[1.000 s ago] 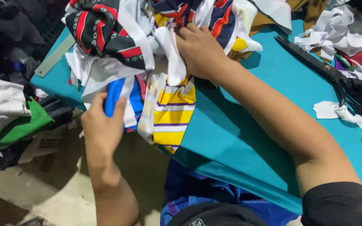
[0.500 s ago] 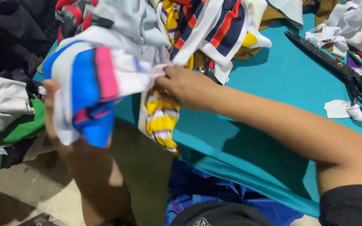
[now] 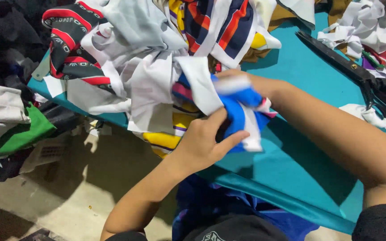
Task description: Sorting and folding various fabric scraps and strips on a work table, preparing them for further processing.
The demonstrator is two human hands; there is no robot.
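Teal cloth covers the surface [image 3: 300,147], which runs from the far left to the near right, with a bare concrete floor [image 3: 63,196] below its near edge. Heaped at the far side lies a pile of cut fabric scraps [image 3: 157,49] in white, red-and-black, navy and yellow stripes. Long black-handled scissors [image 3: 349,67] lie on the surface at the far right, beside crumpled white offcuts [image 3: 362,27]. Off the left edge hang green and white cloth pieces [image 3: 10,120].

Near the middle, the left hand [image 3: 199,145] is curled, thumb and fingers pinching a blue, white and pink fabric piece [image 3: 237,107] held just above the surface's near edge. The right hand [image 3: 242,80] is mostly hidden behind that same piece; its fingers seem closed on the cloth's far side, though exactly how they grip cannot be told.
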